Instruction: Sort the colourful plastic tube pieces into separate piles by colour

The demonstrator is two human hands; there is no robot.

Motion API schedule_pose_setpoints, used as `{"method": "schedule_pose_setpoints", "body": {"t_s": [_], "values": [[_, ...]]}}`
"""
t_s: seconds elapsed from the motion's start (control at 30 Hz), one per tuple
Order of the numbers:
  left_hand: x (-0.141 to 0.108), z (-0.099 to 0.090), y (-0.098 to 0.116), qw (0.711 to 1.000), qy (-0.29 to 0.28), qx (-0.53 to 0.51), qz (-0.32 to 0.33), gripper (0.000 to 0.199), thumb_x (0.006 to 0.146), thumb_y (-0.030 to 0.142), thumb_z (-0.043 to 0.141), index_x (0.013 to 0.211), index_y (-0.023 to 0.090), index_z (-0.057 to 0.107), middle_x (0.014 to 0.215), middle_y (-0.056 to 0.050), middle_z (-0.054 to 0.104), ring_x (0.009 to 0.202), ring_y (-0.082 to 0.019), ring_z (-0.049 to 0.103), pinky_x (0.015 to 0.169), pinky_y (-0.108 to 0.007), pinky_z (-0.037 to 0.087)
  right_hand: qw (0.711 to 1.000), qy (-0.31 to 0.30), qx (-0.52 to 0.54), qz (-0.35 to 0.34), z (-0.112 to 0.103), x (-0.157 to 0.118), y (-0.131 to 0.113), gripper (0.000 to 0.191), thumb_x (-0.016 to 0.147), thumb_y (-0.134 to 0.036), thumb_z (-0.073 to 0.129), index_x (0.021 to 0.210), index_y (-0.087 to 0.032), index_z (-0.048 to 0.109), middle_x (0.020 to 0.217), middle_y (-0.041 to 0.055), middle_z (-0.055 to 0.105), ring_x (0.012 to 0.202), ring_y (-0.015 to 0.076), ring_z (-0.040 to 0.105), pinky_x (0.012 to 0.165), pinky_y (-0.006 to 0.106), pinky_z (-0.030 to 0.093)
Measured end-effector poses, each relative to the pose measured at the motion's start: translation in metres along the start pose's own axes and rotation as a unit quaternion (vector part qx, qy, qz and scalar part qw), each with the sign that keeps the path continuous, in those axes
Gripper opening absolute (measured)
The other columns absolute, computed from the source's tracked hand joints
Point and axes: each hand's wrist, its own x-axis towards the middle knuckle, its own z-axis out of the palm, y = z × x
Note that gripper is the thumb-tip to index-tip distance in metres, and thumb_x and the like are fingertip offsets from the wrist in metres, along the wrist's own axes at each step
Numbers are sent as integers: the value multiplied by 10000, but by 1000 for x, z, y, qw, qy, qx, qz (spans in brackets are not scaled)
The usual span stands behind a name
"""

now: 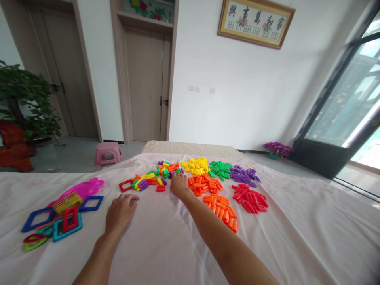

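My right hand (179,185) reaches to the edge of a mixed heap of small plastic pieces (170,169); its fingertips are too small to show what they hold. My left hand (121,209) rests on the cloth with curled fingers, just below a second mixed cluster (144,183); whether it holds anything is hidden. Sorted by colour, piles lie beyond and right of my right hand: yellow (196,166), green (220,169), purple (244,175), red (250,198) and orange, the orange in an upper pile (204,184) and a lower pile (221,209).
Flat magnetic frames (67,229) and a pink plastic piece (86,189) lie at the left of the cloth-covered surface (154,245). A red frame (126,185) sits by the mixed cluster. A pink stool (108,153) stands on the floor behind.
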Motion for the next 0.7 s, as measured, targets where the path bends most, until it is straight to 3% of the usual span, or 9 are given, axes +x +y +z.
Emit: {"method": "schedule_pose_setpoints", "body": {"t_s": [0.13, 0.3, 0.47, 0.57, 0.7], "values": [[1, 2, -2, 1000, 4, 1, 0, 326, 882, 279, 438, 1028, 280, 729, 1200, -41, 667, 1062, -255, 594, 892, -364, 440, 1000, -3, -10, -5, 0, -6, 1, 349, 887, -198, 501, 1220, -170, 601, 1198, 167, 664, 1196, 304, 533, 966, 425, 360], [3, 4, -4, 1000, -3, -10, 7, 324, 881, 275, 433, 1024, 281, 724, 1191, -42, 664, 1069, -240, 595, 904, -352, 439, 998, 14, -19, -62, -6, -16, 2, 333, 896, -178, 485, 1194, -205, 633, 1197, 140, 671, 1156, 286, 561, 966, 415, 358], [2, 1, -1, 1000, -4, -5, -2, 336, 881, 275, 424, 1024, 286, 728, 1203, -39, 662, 1083, -253, 590, 907, -367, 438, 991, 39, 39, -120, -12, -33, 8, 233, 882, -140, 519, 1008, -226, 695, 1068, 84, 720, 1103, 244, 588, 941, 362, 369], [2, 0, 1, 1000, -3, -4, -4, 337, 884, 277, 425, 1027, 286, 730, 1202, -35, 666, 1080, -248, 592, 903, -357, 441, 983, 74, 146, -80, -14, -43, 20, 212, 897, -169, 544, 1043, -246, 678, 1033, 49, 736, 1035, 217, 630, 887, 320, 411], [1, -1, 1, 1000, -1, 4, -2, 331, 883, 279, 433, 1025, 288, 733, 1208, -33, 672, 1067, -243, 600, 888, -348, 447, 944, 119, 307, 12, -21, -54, 48, 243, 913, -207, 547, 1138, -251, 629, 1109, 28, 734, 1018, 188, 667, 839, 282, 474]]}}
